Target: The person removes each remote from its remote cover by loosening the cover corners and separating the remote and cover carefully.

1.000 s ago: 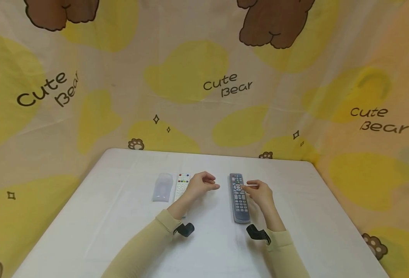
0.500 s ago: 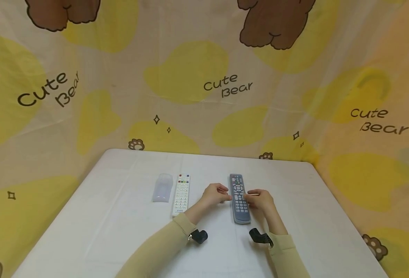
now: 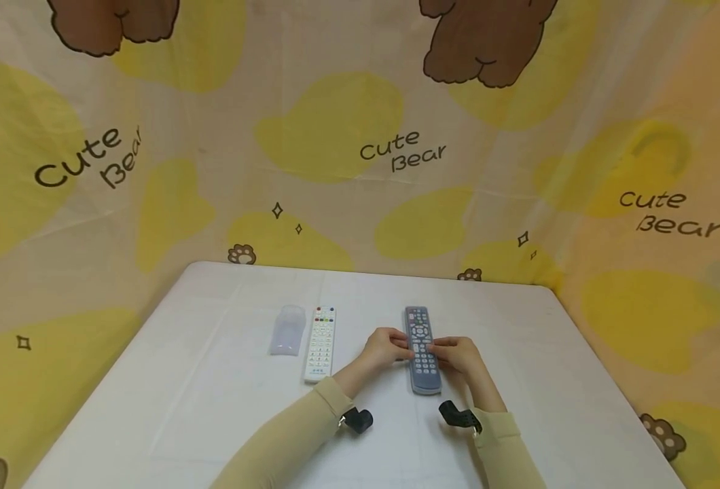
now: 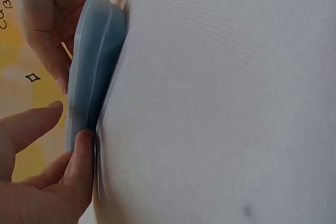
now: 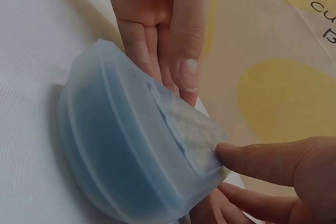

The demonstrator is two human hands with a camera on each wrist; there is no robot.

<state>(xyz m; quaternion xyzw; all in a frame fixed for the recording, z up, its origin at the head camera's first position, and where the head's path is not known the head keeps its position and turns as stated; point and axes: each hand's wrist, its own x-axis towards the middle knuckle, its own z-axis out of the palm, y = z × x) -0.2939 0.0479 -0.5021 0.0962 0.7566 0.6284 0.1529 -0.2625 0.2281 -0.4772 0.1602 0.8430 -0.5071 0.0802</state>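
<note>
A dark grey-blue remote control [image 3: 423,356] in a translucent bluish sleeve lies lengthwise on the table, keys facing up. My left hand [image 3: 384,348] is at its left edge. In the left wrist view the fingertips [image 4: 84,142] touch the remote's side, while the thumb [image 4: 52,107] stays a little above the face. From the right, my right hand [image 3: 462,356] pinches the remote, thumb [image 5: 228,156] on the key face and fingers along the side, partly hidden. The sleeve's rounded near end [image 5: 110,135] fills much of the right wrist view.
To the left lies a white remote control [image 3: 320,346] with coloured keys. Beside it is a flat translucent sleeve [image 3: 288,331]. A patterned cloth [image 3: 323,136] rises behind the white table [image 3: 213,380]. Black wrist cameras [image 3: 358,420] sit at both cuffs.
My left hand has come right and nearer, from beside the white remote to the dark remote's left edge. My right hand has slid slightly toward me along its right edge.
</note>
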